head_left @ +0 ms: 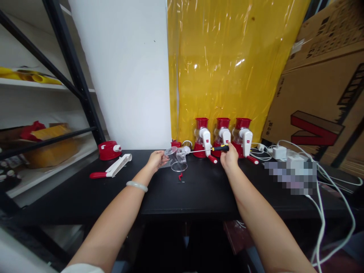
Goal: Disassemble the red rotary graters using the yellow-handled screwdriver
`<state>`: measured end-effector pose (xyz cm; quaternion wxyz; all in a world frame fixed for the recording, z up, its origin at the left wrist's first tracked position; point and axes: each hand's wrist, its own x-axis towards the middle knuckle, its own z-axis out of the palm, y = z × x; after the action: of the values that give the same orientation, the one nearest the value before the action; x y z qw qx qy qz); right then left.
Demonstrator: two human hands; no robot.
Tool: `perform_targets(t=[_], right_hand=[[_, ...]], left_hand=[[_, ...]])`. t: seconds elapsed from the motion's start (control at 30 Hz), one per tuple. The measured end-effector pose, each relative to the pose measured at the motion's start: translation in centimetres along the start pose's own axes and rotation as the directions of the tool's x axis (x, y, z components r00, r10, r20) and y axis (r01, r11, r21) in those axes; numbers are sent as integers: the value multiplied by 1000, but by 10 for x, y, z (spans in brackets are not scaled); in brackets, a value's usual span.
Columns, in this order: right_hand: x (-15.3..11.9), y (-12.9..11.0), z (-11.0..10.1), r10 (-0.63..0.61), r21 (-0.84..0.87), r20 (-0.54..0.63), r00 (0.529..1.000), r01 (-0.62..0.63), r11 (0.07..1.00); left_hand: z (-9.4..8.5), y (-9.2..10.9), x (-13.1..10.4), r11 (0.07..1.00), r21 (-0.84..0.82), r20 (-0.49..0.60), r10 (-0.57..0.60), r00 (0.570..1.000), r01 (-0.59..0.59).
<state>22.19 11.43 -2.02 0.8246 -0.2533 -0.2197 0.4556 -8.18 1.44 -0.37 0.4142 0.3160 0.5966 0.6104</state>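
Observation:
My left hand point(157, 160) is closed on the left side of a clear plastic housing point(178, 165), which is tilted over the black table. In my right hand point(229, 156) is a screwdriver point(220, 148) with a black and yellow handle. Its long shaft points left, and the tip reaches the clear housing near a white part; whether it touches a screw cannot be made out. In front of the housing lie a small red piece point(180, 176) and tiny screws point(183, 182). Behind it a red part point(176, 144) is partly hidden.
Three red and white rotary graters point(202, 138) stand along the back. To the left are a red base point(109, 150) and a white crank arm with red handle point(113, 168). White cables and adapters point(279, 152) lie right, beside a large cardboard box point(315, 98). A shelf rack point(71, 68) borders the left.

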Motion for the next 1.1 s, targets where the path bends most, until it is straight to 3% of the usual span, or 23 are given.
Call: perform_targets(t=[0.27, 0.5, 1.1], right_hand=[[-6, -8, 1, 107, 7, -21, 994, -107, 994], [-9, -11, 3, 60, -69, -26, 998, -62, 996], [-4, -5, 0, 45, -48, 18, 999, -44, 998]], left_hand=[[0, 0, -1, 1000, 9, -1, 2, 1000, -2], [0, 0, -1, 1000, 13, -1, 3, 1000, -3], [1, 1, -2, 1000, 2, 19, 5, 1000, -5]])
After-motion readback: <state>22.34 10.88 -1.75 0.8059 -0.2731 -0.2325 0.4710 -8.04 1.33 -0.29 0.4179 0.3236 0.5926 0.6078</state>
